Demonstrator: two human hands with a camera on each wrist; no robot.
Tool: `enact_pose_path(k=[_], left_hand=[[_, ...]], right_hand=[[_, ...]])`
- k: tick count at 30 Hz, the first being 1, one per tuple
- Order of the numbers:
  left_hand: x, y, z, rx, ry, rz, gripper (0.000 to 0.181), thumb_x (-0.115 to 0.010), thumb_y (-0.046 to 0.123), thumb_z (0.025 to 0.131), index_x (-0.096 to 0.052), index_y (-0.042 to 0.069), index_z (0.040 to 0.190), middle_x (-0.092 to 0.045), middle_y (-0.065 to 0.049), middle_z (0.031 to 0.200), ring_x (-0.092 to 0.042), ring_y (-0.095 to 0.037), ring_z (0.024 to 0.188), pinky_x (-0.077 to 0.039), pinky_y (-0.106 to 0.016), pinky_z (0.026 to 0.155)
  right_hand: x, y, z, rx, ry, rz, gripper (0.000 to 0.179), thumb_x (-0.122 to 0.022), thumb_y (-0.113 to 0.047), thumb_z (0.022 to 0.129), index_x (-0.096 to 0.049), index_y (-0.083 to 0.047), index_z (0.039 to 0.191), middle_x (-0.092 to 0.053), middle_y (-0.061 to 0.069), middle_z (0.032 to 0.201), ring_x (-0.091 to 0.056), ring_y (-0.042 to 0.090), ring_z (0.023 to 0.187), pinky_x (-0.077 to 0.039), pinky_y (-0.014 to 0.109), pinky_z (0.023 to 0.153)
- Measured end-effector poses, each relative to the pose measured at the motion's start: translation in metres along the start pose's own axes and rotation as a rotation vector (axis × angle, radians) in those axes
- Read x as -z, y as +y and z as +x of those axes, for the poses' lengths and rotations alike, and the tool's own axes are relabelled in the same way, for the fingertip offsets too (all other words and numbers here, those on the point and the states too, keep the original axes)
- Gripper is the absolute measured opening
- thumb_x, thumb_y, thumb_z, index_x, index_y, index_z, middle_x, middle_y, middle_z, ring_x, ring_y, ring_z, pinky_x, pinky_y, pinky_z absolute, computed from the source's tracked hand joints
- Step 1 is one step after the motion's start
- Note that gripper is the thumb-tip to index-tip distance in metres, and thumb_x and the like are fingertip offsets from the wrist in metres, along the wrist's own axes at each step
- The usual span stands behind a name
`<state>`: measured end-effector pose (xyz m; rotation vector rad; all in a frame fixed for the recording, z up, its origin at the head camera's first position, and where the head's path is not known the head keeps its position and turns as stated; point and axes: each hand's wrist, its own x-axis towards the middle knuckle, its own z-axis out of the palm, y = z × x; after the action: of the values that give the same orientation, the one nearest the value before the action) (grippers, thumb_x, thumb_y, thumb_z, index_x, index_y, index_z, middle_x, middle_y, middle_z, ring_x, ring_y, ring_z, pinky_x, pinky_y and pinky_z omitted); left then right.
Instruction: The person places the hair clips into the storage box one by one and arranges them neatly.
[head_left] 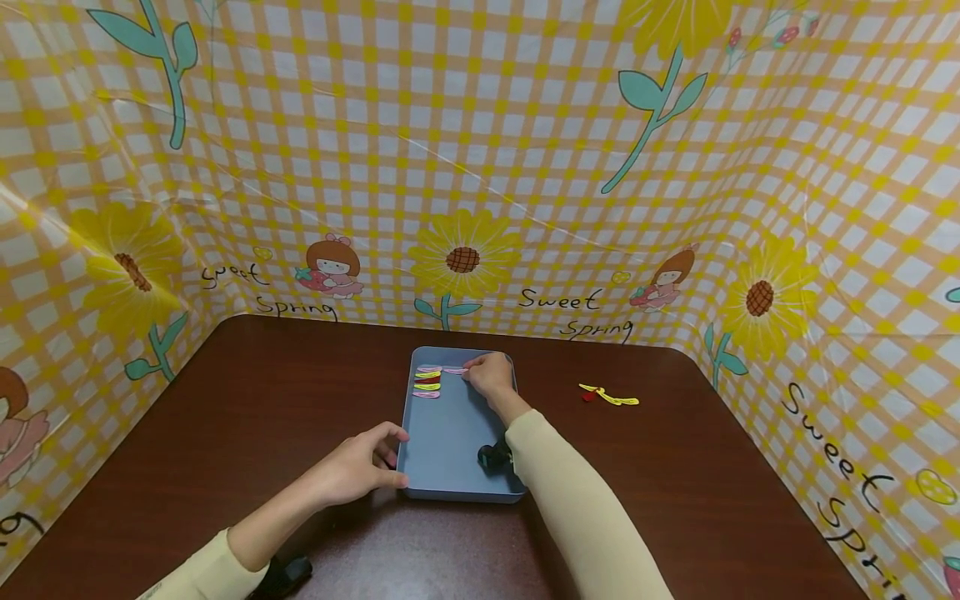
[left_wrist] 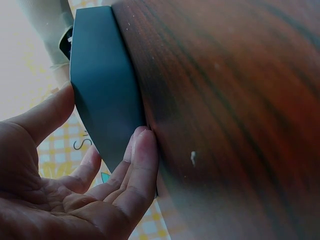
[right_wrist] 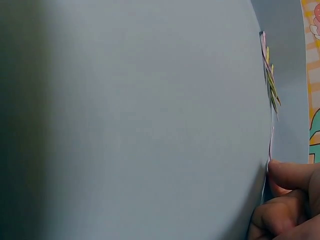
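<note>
A shallow blue-grey tray (head_left: 442,450) lies on the table. My left hand (head_left: 360,467) holds its left side, thumb at the rim and fingers against the wall low down, as the left wrist view shows. Over the tray's far right part, my right hand (head_left: 491,379) pinches the end of a pink hair clip (head_left: 453,370) at the tray floor. That clip's other end points toward a column of several pink, yellow and red hair clips (head_left: 427,386) in the far left corner. The right wrist view shows the thumb (right_wrist: 287,175) on the clip; part of the clip is hidden by the fingers.
Right of the tray, yellow hair clips (head_left: 618,401) and a red one (head_left: 588,397) lie loose on the dark wooden table (head_left: 300,375). A checked, flower-printed cloth (head_left: 375,167) surrounds the table at the back and sides. A black wrist camera (head_left: 495,457) hangs over the tray.
</note>
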<state>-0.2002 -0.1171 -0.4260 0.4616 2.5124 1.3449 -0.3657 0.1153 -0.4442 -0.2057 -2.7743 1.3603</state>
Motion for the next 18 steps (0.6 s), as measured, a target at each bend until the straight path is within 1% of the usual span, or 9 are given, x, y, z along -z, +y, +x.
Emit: enact_pose_path(k=[4,10,15,18], left_hand=[[0.0003,0.0009,-0.0003,-0.005,-0.002,-0.003,0.053,-0.084,0.021,0.083,-0.057,0.009,0.128,-0.066,-0.008,0.098,-0.06,-0.018,0.086,-0.048,-0.035,0.069],[0.0,0.0017,-0.0003,0.006,0.0,-0.005,0.053,-0.084,0.02,0.083,-0.057,0.01,0.128,-0.066,-0.008,0.098,-0.06,-0.018,0.088,-0.048,-0.035,0.07],[-0.0003,0.0015,-0.0002,0.011,0.001,-0.005,0.053,-0.084,0.021,0.083,-0.057,0.01,0.128,-0.065,-0.008,0.098,-0.06,-0.018,0.087,-0.048,-0.035,0.07],[-0.0005,0.0013,-0.001,0.014,0.001,-0.009,0.054,-0.084,0.02,0.083,-0.057,0.009,0.128,-0.065,-0.008,0.098,-0.061,-0.019,0.085,-0.048,-0.035,0.07]], right_hand=[[0.0002,-0.0001,0.0002,0.009,0.009,-0.009,0.011,-0.073,-0.007,0.089,-0.079,-0.003,0.097,-0.071,0.015,0.113,-0.062,0.024,0.096,-0.051,0.029,0.071],[0.0017,-0.0006,-0.0016,0.015,0.007,-0.006,0.011,-0.073,-0.006,0.089,-0.078,-0.002,0.097,-0.072,0.015,0.108,-0.062,0.021,0.087,-0.051,0.028,0.067],[0.0047,-0.0016,-0.0031,0.006,-0.009,-0.006,0.011,-0.073,-0.006,0.089,-0.077,-0.002,0.098,-0.072,0.014,0.106,-0.061,0.02,0.083,-0.05,0.027,0.066],[0.0067,-0.0021,-0.0042,-0.004,-0.03,-0.006,0.013,-0.073,-0.007,0.089,-0.077,-0.001,0.1,-0.072,0.015,0.106,-0.06,0.02,0.08,-0.048,0.026,0.062]])
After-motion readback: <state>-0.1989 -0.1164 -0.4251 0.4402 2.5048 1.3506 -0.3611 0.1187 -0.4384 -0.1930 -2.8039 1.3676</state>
